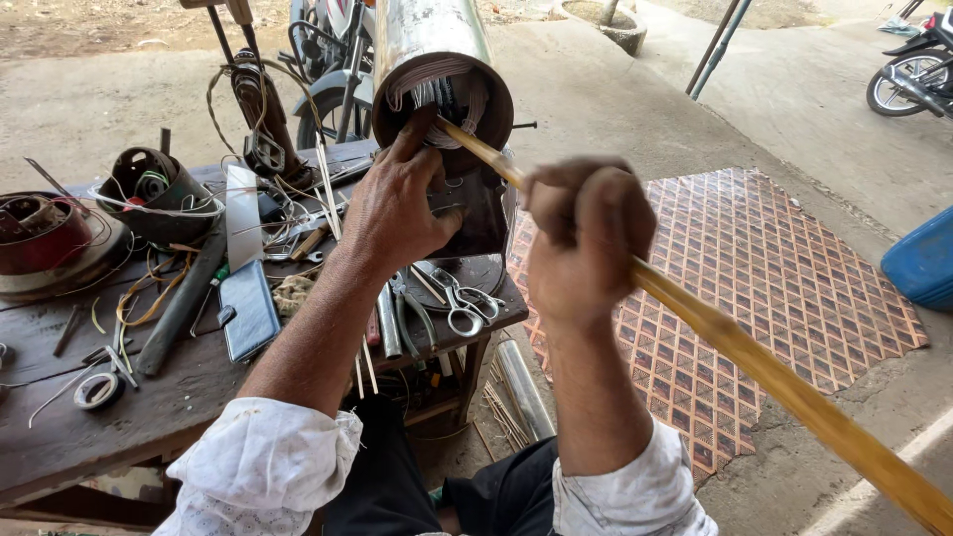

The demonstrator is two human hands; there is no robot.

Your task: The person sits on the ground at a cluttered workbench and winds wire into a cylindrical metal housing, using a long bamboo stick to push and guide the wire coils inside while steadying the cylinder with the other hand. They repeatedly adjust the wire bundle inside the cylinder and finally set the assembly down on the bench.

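Note:
A long metal cylinder point(427, 40), a motor stator with white and dark wire windings showing at its open end, stands tilted on the wooden workbench point(149, 407). My left hand point(397, 203) rests against the rim of that open end, fingers at the windings. My right hand point(586, 243) is closed around a long yellowish wooden stick point(754, 362), whose thin tip pokes into the cylinder's opening.
Scissors point(462, 303), pliers point(412, 313), a phone point(248, 310), a tape roll point(97, 390), loose wires and two old motor housings point(154, 194) crowd the bench. A patterned mat point(774, 268) lies on the concrete floor. Motorbikes point(908, 74) stand behind, and a blue container point(923, 260) at right.

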